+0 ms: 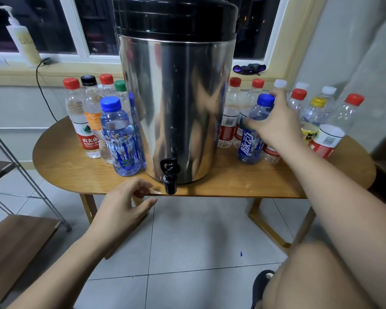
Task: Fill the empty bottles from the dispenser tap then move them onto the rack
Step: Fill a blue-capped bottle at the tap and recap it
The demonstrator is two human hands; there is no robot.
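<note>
Blue-capped bottle (251,141), translucent blue plastic with white Chinese characters on its label, stands on the wood-grain table (254,181), right of the polished steel dispenser (176,103). Your right hand (274,123) grasps its shoulder. Your left hand (123,204) is loosely curled and holds nothing, at the table edge beside the overhanging black tap (169,175). At the left, a red-labelled bottle (86,132) reads "NONGFU SPR".

Room light is glaring off the steel dispenser (176,108); the window (42,25) is showing black; edges are bowing.
</note>
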